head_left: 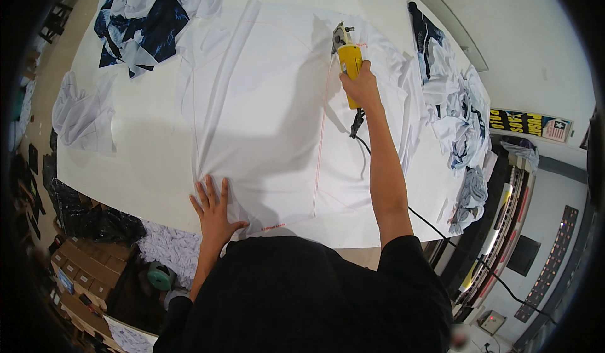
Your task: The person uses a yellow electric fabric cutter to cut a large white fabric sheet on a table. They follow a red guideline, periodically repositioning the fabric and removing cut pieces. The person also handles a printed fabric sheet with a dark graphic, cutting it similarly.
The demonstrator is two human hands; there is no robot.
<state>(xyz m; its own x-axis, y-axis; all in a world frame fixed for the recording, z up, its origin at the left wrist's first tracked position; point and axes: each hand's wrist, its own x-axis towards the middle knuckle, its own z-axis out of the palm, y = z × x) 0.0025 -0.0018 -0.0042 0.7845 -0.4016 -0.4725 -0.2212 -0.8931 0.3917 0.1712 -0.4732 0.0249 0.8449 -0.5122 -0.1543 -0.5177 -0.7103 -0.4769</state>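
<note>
A yellow electric rotary fabric cutter (350, 63) is gripped in my right hand (362, 83), its round blade end pointing away from me at the far part of the table. It rests on white fabric (271, 113) marked with thin red lines, close to one long red line running toward me. My left hand (215, 208) lies with fingers spread on the fabric's near left corner, pressing it against the table. From the cutter's rear end a black power cord (360, 140) trails back under my right forearm. Whether the blade is spinning cannot be made out.
The white table (145, 164) carries dark blue and white fabric scraps (157, 28) at far left, a white scrap (85, 113) at left and a heap of scraps (463, 113) along the right. Cardboard boxes (88, 268) and a black plastic bag (94, 217) sit below left.
</note>
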